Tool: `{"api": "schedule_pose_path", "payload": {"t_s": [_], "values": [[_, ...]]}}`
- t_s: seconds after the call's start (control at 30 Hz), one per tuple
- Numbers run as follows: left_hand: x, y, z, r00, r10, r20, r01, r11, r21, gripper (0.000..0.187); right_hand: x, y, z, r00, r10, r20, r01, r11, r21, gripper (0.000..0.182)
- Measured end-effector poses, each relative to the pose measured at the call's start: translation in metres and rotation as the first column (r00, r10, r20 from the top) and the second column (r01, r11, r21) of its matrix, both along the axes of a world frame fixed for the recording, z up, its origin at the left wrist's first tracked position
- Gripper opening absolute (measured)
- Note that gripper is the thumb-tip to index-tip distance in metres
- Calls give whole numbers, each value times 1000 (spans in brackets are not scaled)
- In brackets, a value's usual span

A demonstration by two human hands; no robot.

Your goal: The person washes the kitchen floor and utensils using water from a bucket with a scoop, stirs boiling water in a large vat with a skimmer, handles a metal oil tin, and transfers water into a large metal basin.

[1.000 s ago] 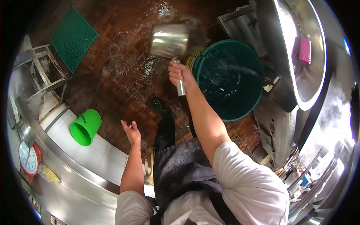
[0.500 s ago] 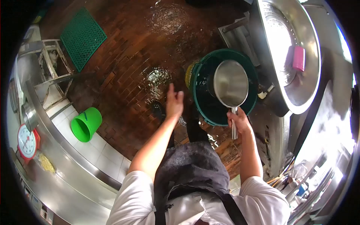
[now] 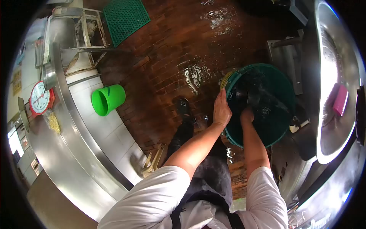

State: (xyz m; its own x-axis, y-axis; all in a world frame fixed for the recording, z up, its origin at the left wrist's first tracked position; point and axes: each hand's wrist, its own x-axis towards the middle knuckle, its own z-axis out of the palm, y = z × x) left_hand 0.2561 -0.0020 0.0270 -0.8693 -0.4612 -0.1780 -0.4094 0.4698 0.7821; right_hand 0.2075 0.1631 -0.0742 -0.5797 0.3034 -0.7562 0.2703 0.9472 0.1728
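A large dark-green tub (image 3: pixel 280 134) with water in it stands on the floor in front of me. My left hand (image 3: pixel 222 108) is at its left rim, fingers closed on the edge beside a yellow patch. Deep inside the tub is my right hand (image 3: pixel 247 115), its fingers partly lost in shadow. It grips the metal dipper (image 3: pixel 253 97), which is low in the tub and shows only as a dim grey shape among ripples.
A wide steel basin (image 3: pixel 331 131) with a pink block (image 3: pixel 340 100) stands to the right. On the left are a bright green bucket (image 3: pixel 108 100), a steel counter (image 3: pixel 72 152) and a red dial scale (image 3: pixel 40 98). The brick floor (image 3: pixel 164 68) is wet; a green mat (image 3: pixel 126 21) lies farther off.
My right hand has lowered the dipper from above the tub down into it. My left hand has moved right onto the tub's rim. The view has swung left.
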Motion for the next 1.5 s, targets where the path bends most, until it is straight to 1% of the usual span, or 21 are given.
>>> {"api": "schedule_pose_path", "payload": {"t_s": [0.07,0.1,0.17,0.2,0.23,0.27,0.37,0.47,0.57,0.7,0.8,0.9,0.97,1.1,1.17,1.27,1.3,1.33,1.4,1.43,1.5], "values": [[1,1,-2,1000,3,21,-5,998,60,68,0,-2,-18,991,134,4,-134,989,-65,50],[0,0,-2,1000,6,11,-7,998,70,69,5,10,-52,946,324,14,-321,941,-106,45],[2,1,-8,1000,12,-1,-12,996,88,69,27,46,-145,752,660,8,-645,738,-198,37],[4,0,-10,1000,10,-11,-9,996,84,69,24,37,-144,935,337,112,-277,889,-365,38],[5,1,-12,1000,10,-22,-8,996,84,69,12,28,-129,962,-12,272,141,876,-461,38],[6,1,-14,999,11,-35,-8,996,84,70,4,23,-118,830,-326,452,532,705,-469,39],[7,0,-18,997,9,-80,-4,998,69,69,-1,24,-112,733,-287,616,643,586,-493,43],[7,0,-16,1000,-3,-21,4,999,43,68,17,39,-77,745,-430,509,664,402,-631,44],[5,-4,-6,999,-45,14,44,999,30,67,32,40,-2,730,-536,424,646,338,-685,47],[1,-22,4,987,-121,102,118,993,28,66,41,39,101,784,-525,330,538,312,-783,49],[-9,-41,-5,992,69,109,-94,965,244,64,39,19,182,828,-516,221,422,313,-851,34],[-32,-64,-31,932,357,61,-352,854,383,57,43,2,235,850,-497,174,374,337,-864,36],[-49,-94,-9,886,416,206,-461,737,494,60,43,-31,271,842,-500,202,358,239,-902,37],[-66,-148,-92,884,451,119,-465,836,291,62,41,-119,310,743,-634,214,442,224,-869,42],[-80,-189,-96,882,446,150,-471,843,262,54,40,-155,308,756,-628,185,429,261,-865,41],[-95,-236,-92,883,426,195,-461,865,197,45,36,-190,276,807,-584,-86,239,458,-856,51],[-106,-248,-92,901,390,189,-420,894,155,42,35,-199,258,800,-559,-218,129,514,-848,52],[-119,-258,-92,934,306,183,-325,942,81,38,22,-213,266,786,-590,-184,224,549,-805,51],[-151,-273,-86,971,-51,235,98,976,-193,31,0,-223,264,767,-497,-406,35,663,-747,53],[-171,-274,-82,947,-190,260,267,914,-306,28,-12,-226,268,755,-467,-460,-18,687,-726,54],[-206,-266,-70,974,-140,179,184,947,-264,22,-41,-226,269,725,-436,-534,-77,718,-691,54]]}}
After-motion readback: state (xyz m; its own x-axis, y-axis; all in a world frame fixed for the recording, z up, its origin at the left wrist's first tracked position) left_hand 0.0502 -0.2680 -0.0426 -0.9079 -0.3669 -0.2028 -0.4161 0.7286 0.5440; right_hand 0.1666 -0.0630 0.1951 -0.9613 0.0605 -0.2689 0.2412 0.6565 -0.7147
